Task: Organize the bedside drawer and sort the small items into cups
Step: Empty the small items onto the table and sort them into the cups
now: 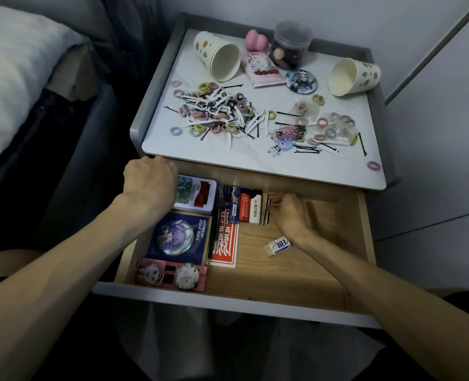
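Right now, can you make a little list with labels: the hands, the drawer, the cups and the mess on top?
Left hand: curled at the drawer's back left, above the tin; grip hidden.
Right hand: pinches metal sticks beside the lighters.
Drawer: open; eraser loose on its floor.
Cups: two, tipped over, look empty.
Mess: hair ties, pins and floss picks unsorted on the tabletop.

In the open drawer (365,237), the right grip (291,213) pinches a thin metal piece (266,213) just beside a white lighter (255,209). The left grip (149,185) is above a tin (197,196), its fingers hidden. An eraser (278,245) lies near the right wrist. On the counter (255,166), two paper cups (219,57) lie tipped among scattered hair ties (200,127).
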